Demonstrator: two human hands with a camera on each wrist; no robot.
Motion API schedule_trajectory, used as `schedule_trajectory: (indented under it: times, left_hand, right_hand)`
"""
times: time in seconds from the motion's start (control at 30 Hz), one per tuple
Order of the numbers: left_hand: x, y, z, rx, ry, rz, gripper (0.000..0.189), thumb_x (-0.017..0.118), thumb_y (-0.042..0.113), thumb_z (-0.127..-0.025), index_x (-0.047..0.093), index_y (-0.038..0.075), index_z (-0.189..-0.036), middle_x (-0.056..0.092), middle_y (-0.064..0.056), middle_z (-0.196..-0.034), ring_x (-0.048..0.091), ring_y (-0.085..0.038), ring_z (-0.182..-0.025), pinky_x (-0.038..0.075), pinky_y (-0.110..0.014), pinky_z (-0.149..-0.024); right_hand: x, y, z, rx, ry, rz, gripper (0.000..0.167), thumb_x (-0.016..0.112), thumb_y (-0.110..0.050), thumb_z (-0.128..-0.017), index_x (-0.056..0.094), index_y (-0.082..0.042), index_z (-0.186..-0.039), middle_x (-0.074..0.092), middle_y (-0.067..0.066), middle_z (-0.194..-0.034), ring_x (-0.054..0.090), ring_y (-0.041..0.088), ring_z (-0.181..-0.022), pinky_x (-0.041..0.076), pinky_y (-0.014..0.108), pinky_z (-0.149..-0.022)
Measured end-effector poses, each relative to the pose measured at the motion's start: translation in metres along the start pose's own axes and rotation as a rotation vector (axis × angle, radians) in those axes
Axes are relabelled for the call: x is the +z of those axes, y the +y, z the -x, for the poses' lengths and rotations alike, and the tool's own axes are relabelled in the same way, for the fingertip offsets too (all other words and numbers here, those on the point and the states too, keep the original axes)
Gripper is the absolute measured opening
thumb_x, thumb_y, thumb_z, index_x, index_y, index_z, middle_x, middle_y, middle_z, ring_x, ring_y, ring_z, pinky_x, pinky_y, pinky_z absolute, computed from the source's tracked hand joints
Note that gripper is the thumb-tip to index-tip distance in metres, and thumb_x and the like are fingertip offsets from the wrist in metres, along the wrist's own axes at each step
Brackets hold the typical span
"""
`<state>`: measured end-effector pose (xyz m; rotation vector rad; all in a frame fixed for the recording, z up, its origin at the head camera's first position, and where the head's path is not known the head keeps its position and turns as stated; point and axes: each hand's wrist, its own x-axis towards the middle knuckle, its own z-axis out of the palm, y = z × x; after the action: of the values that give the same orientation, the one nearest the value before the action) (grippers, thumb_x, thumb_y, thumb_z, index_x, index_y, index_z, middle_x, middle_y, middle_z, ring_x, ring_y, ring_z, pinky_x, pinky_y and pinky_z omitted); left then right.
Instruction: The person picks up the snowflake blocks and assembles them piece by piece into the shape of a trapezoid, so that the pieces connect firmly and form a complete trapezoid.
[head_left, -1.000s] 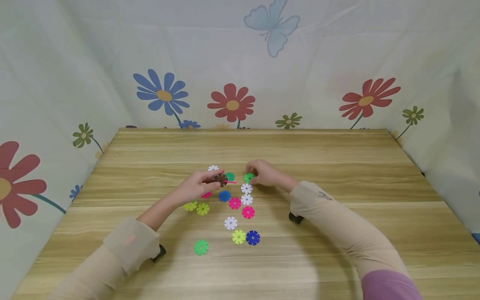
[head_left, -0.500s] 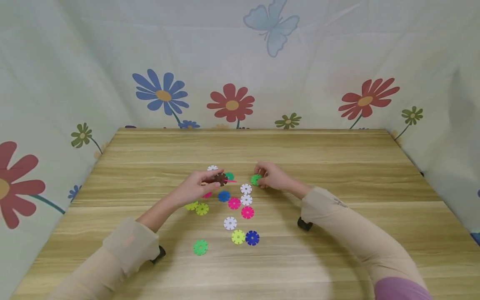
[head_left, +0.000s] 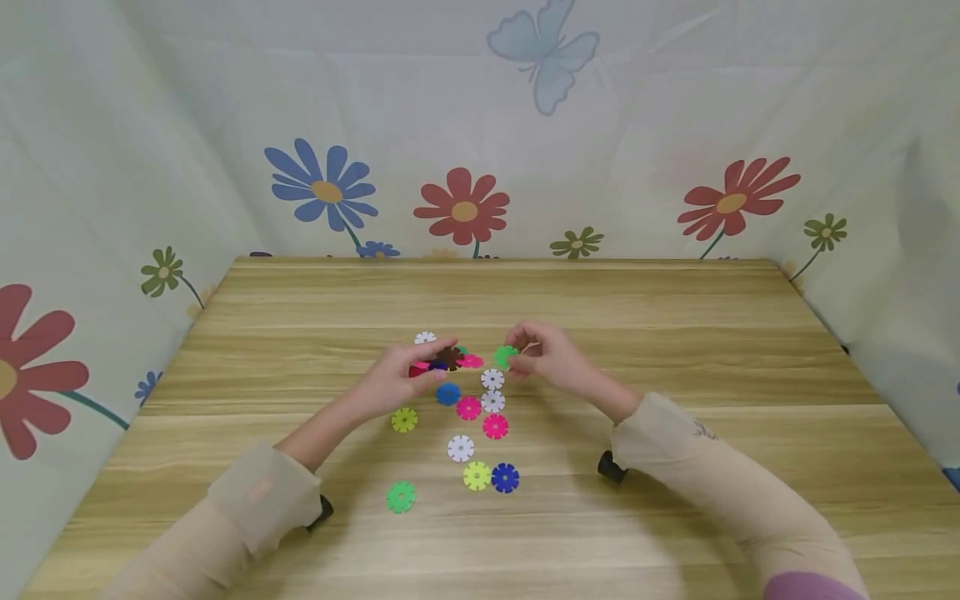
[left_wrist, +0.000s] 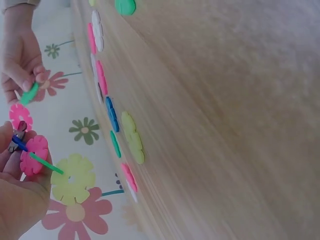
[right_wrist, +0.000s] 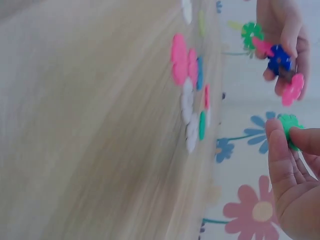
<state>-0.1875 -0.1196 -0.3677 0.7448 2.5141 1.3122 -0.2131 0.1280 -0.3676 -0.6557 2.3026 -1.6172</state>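
My left hand (head_left: 386, 382) holds a chain of slotted plastic discs joined edge to edge. In the right wrist view, the chain shows a pink end disc (right_wrist: 293, 90), a blue disc (right_wrist: 279, 60) and a green disc (right_wrist: 251, 35). A dark brown disc (head_left: 452, 358) sits just behind the pink end. A yellow disc (left_wrist: 73, 178) forms the other end in the left wrist view. My right hand (head_left: 555, 362) pinches a single green disc (head_left: 505, 357) between thumb and fingers. That disc is apart from the chain, a short gap to its right.
Loose discs lie flat on the wooden table (head_left: 637, 308) below the hands. Among them are a white disc (head_left: 461, 448), a light blue disc (head_left: 448, 394), a dark blue disc (head_left: 506, 477) and a green disc (head_left: 401, 497) nearest the front. A flower-printed curtain (head_left: 630, 150) surrounds the table.
My right hand has lifted the green disc and drawn it right, then turned it slightly back toward the chain. My left hand has rotated the chain, so the pink end disc shows more of its face.
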Motion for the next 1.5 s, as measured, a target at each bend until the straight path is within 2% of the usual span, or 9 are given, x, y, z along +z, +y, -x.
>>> schedule_trajectory:
  times: [0.1,0.27,0.43,0.5,0.7,0.9,1.03,1.27,1.5]
  left_hand:
    - [0.001,0.001,0.000,0.005,0.002,0.008,0.046,0.054,0.013,-0.088,0.042,0.014,-0.132,0.055,-0.016,-0.118,0.054,-0.025,-0.068,0.046,-0.022,-0.054]
    - [0.002,0.003,0.001,0.038,0.003,-0.001,0.046,0.054,0.012,-0.088,0.042,0.014,-0.132,0.057,-0.015,-0.116,0.051,-0.027,-0.060,0.044,-0.020,-0.050]
    - [0.003,0.003,0.001,0.073,0.001,-0.003,0.046,0.055,0.012,-0.087,0.043,0.013,-0.132,0.056,-0.016,-0.119,0.057,-0.025,-0.073,0.045,-0.021,-0.053]
    - [0.003,0.004,0.001,0.072,-0.002,-0.003,0.046,0.055,0.012,-0.087,0.043,0.014,-0.132,0.056,-0.015,-0.120,0.055,-0.021,-0.068,0.044,-0.020,-0.051]
    - [0.004,0.006,0.002,0.075,-0.004,-0.008,0.047,0.055,0.012,-0.087,0.042,0.012,-0.132,0.057,-0.016,-0.117,0.033,-0.006,-0.046,0.037,-0.018,-0.044]
    - [0.005,0.007,0.004,0.112,-0.005,-0.031,0.047,0.053,0.013,-0.088,0.041,0.009,-0.133,0.053,-0.016,-0.123,0.041,-0.006,-0.051,0.041,-0.019,-0.048]
    - [0.005,0.010,0.006,0.111,0.000,-0.058,0.046,0.052,0.013,-0.088,0.041,0.010,-0.133,0.052,-0.014,-0.124,0.041,-0.007,-0.050,0.041,-0.019,-0.048]
    - [0.003,0.016,0.008,0.157,0.000,-0.080,0.046,0.054,0.012,-0.087,0.042,0.008,-0.131,0.060,-0.015,-0.113,0.035,-0.005,-0.045,0.037,-0.018,-0.044]
    - [0.005,0.017,0.009,0.158,-0.012,-0.093,0.044,0.054,0.014,-0.087,0.044,0.007,-0.130,0.064,-0.014,-0.091,0.030,-0.003,-0.041,0.031,-0.017,-0.040]
  right_hand:
    - [0.003,-0.003,0.004,-0.024,0.000,-0.016,0.014,0.055,0.009,-0.080,0.052,0.008,-0.094,0.057,0.021,-0.084,0.061,0.041,-0.074,0.050,0.049,-0.066]
    - [0.008,-0.006,0.007,-0.005,0.002,-0.043,0.015,0.055,0.009,-0.080,0.051,0.007,-0.095,0.056,0.022,-0.087,0.061,0.043,-0.076,0.049,0.051,-0.066]
    - [0.009,-0.005,0.008,0.000,0.007,-0.048,0.016,0.055,0.008,-0.081,0.051,0.006,-0.097,0.056,0.021,-0.089,0.062,0.038,-0.075,0.049,0.051,-0.067]
    - [0.010,-0.005,0.009,-0.006,0.009,-0.056,0.016,0.055,0.007,-0.081,0.051,0.006,-0.097,0.056,0.021,-0.088,0.062,0.038,-0.075,0.049,0.051,-0.067]
    - [0.013,-0.007,0.012,-0.014,0.027,-0.086,0.016,0.055,0.008,-0.080,0.051,0.007,-0.095,0.055,0.018,-0.084,0.061,0.043,-0.075,0.049,0.051,-0.066]
    - [0.015,-0.007,0.015,-0.038,0.042,-0.123,0.016,0.056,0.010,-0.079,0.051,0.009,-0.094,0.055,0.018,-0.078,0.063,0.037,-0.069,0.050,0.049,-0.062]
    - [0.017,-0.008,0.017,-0.039,0.050,-0.160,0.015,0.056,0.011,-0.078,0.051,0.011,-0.093,0.056,0.018,-0.077,0.065,0.029,-0.066,0.050,0.048,-0.062]
    - [0.019,-0.012,0.021,-0.045,0.071,-0.203,0.016,0.055,0.013,-0.078,0.050,0.013,-0.093,0.056,0.019,-0.078,0.065,0.020,-0.063,0.051,0.047,-0.062]
    - [0.021,-0.015,0.024,-0.057,0.076,-0.187,0.015,0.055,0.014,-0.076,0.051,0.013,-0.091,0.056,0.022,-0.076,0.064,0.015,-0.060,0.053,0.039,-0.058]
